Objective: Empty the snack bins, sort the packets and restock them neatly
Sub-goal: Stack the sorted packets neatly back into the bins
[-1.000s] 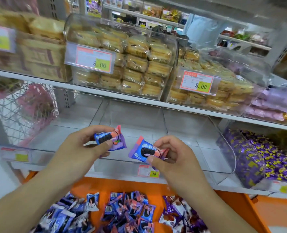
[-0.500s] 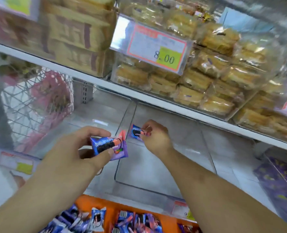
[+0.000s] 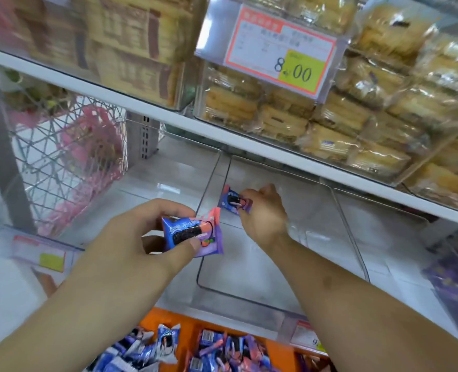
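**Two packets held at an empty clear bin**

A blue and pink packet (image 3: 193,233) was pinched by the left hand (image 3: 131,245), the thumb laid over its front and the fingers curled behind it. It was held in the air just in front of the clear bin (image 3: 273,267), at the bin's near left corner.

A second packet (image 3: 233,201) of the same kind was gripped by the right hand (image 3: 262,216), whose fingers were curled round its right end. This packet was held deep inside the bin, close to the left wall and toward the back; whether it touched the floor of the bin could not be told.

More packets of the same sort were heaped in a pile (image 3: 195,347) on an orange surface (image 3: 152,320) below the shelf, at the bottom edge of the view.

On the shelf above, wrapped yellow cakes (image 3: 330,124) were stacked in a clear bin fronted by a price tag (image 3: 281,52) marked 8.00. A pink wire basket (image 3: 69,162) was seen at the left through clear plastic, and purple packets (image 3: 456,283) at the far right.
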A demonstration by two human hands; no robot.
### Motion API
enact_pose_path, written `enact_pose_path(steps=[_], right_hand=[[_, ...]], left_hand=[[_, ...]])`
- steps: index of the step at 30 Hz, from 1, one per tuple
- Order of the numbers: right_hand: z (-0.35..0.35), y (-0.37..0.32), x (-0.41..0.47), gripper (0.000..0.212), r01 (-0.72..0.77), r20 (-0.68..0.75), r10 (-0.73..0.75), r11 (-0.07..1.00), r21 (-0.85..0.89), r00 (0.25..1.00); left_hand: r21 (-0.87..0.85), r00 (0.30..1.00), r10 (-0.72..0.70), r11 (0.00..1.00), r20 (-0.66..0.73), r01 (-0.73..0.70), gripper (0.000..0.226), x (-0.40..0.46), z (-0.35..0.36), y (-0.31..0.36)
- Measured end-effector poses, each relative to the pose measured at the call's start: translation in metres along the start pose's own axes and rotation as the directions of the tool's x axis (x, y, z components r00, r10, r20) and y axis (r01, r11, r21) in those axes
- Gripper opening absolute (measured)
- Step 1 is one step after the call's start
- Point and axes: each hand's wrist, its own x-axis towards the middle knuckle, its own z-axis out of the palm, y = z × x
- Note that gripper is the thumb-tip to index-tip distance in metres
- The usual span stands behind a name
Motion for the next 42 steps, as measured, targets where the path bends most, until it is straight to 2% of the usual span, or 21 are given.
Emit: enact_pose_path(steps=[3,5,7,9,11,13,17,19,20,22,24,26,29,31,36,42], right_hand=[[-0.016,-0.003,-0.007,0.04,-0.058,0.019,0.056,0.993,0.102,0.998],[-0.044,-0.014,-0.023,0.037,-0.117,0.036,0.111,0.953,0.28,0.993],[-0.079,-0.032,-0.046,0.034,-0.149,0.09,0.119,0.817,0.557,0.989],[-0.115,-0.046,-0.074,0.042,-0.182,0.191,0.058,0.65,0.738,0.98],[-0.155,-0.054,-0.103,0.049,-0.18,0.251,-0.06,0.539,0.823,0.966],[-0.184,-0.058,-0.126,0.044,-0.16,0.265,-0.136,0.514,0.843,0.955],[-0.196,-0.054,-0.145,0.032,-0.11,0.237,-0.102,0.665,0.739,0.966],[-0.195,-0.049,-0.146,0.028,-0.126,0.232,-0.06,0.694,0.709,0.971],[-0.192,-0.047,-0.144,0.027,-0.143,0.238,-0.037,0.705,0.695,0.971],[-0.184,-0.038,-0.135,0.029,-0.181,0.232,0.03,0.725,0.665,0.972],[-0.174,-0.029,-0.119,0.031,-0.234,0.227,0.116,0.754,0.614,0.967],[-0.157,-0.019,-0.097,0.031,-0.236,0.199,0.157,0.844,0.482,0.967],[-0.118,-0.005,-0.06,0.026,-0.178,0.126,0.146,0.936,0.302,0.981],[-0.09,0.002,-0.039,0.026,-0.155,0.114,0.136,0.972,0.179,0.984],[-0.055,0.016,-0.009,0.041,-0.123,0.139,0.134,0.989,-0.085,0.981],[-0.041,0.022,0.002,0.025,-0.106,0.154,0.136,0.977,-0.187,0.979]], left_hand=[[-0.007,1.0,-0.004,1.0,-0.002,0.004,0.031,-0.001,0.003,0.004],[-0.044,1.0,-0.022,0.999,0.014,0.022,0.029,-0.007,0.005,0.01],[-0.075,0.999,-0.039,0.996,0.037,0.042,0.031,-0.008,0.01,0.011],[-0.075,0.996,-0.05,0.996,0.069,0.055,0.032,-0.005,0.014,0.01],[-0.061,0.993,-0.046,0.997,0.108,0.052,0.032,-0.009,0.021,0.014],[-0.057,0.986,-0.029,0.998,0.163,0.039,0.033,-0.017,0.029,0.02],[-0.05,0.969,0.021,0.999,0.247,-0.008,0.035,-0.028,0.046,0.03],[0.012,0.967,0.09,0.995,0.238,-0.095,0.038,-0.029,0.05,0.027],[0.103,0.963,0.161,0.977,0.216,-0.187,0.04,-0.027,0.05,0.021],[0.351,0.929,0.315,0.861,0.196,-0.367,0.048,-0.02,0.044,0.013],[0.512,0.905,0.382,0.748,0.187,-0.422,0.06,-0.007,0.034,0.005],[0.584,0.911,0.384,0.71,0.148,-0.394,0.075,0.005,0.028,-0.007],[0.604,0.963,0.243,0.752,0.12,-0.265,0.094,0.012,0.028,-0.021],[0.598,0.97,0.202,0.764,0.132,-0.241,0.1,0.012,0.032,-0.031],[0.622,0.962,0.209,0.734,0.175,-0.273,0.097,0.015,0.029,-0.04],[0.631,0.969,0.174,0.736,0.177,-0.247,0.092,0.015,0.027,-0.036]])
